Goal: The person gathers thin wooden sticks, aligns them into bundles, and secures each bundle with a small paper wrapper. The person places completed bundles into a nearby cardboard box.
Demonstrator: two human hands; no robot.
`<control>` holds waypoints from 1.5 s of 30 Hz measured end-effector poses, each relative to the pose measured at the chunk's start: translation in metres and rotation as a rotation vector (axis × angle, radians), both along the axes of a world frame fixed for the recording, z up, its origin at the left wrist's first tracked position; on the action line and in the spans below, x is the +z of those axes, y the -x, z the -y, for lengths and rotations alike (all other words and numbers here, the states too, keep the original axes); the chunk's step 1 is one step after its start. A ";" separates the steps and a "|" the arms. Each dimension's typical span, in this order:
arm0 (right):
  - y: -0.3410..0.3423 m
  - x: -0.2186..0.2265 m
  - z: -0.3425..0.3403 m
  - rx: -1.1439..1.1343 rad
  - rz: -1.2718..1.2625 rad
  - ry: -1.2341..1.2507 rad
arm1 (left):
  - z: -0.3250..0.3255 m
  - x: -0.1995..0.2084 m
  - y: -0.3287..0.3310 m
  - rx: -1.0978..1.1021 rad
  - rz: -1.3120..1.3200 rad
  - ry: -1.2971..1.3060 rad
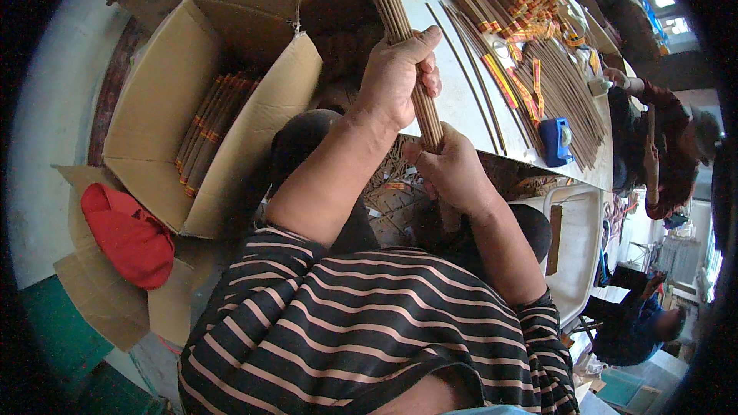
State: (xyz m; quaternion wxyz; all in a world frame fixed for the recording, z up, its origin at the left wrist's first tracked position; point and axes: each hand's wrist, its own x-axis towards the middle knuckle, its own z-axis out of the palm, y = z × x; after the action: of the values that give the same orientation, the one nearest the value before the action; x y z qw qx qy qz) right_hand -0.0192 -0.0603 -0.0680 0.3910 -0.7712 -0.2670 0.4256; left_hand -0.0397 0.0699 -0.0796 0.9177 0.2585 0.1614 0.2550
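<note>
A bundle of thin brown incense sticks (387,1) slants in front of me, beside the table's left edge. My left hand (390,81) is wrapped round its middle, thumb laid across the sticks. Lower down, my right hand (459,173) closes round the bottom end, which its fingers partly hide. No paper band shows on the visible part of this bundle. On the white table (470,119) just right of my hands lie a few loose sticks (477,69), red and yellow paper strips (500,81), and a spread pile of brown sticks (565,96).
A blue tape dispenser (556,142) stands near the table's front corner. Banded bundles (530,4) cover its far end. An open cardboard box (146,100) at left holds more banded bundles (215,131); a red cloth (127,238) lies beside it. Other people (634,323) sit at right.
</note>
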 end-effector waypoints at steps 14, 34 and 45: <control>-0.001 -0.011 -0.002 -0.012 0.085 0.050 | -0.006 -0.004 -0.003 0.078 -0.047 -0.003; -0.002 -0.015 -0.001 0.069 0.530 0.103 | -0.008 -0.005 -0.001 0.084 0.014 -0.066; -0.004 0.015 0.001 0.092 -0.227 -0.069 | -0.021 -0.011 0.004 -0.140 0.450 0.031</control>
State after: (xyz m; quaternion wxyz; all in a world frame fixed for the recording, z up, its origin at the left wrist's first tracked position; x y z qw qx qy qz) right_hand -0.0153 -0.0615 -0.0530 0.4253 -0.6912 -0.2707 0.5179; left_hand -0.0434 0.0913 -0.0903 0.9498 0.1915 -0.0618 0.2394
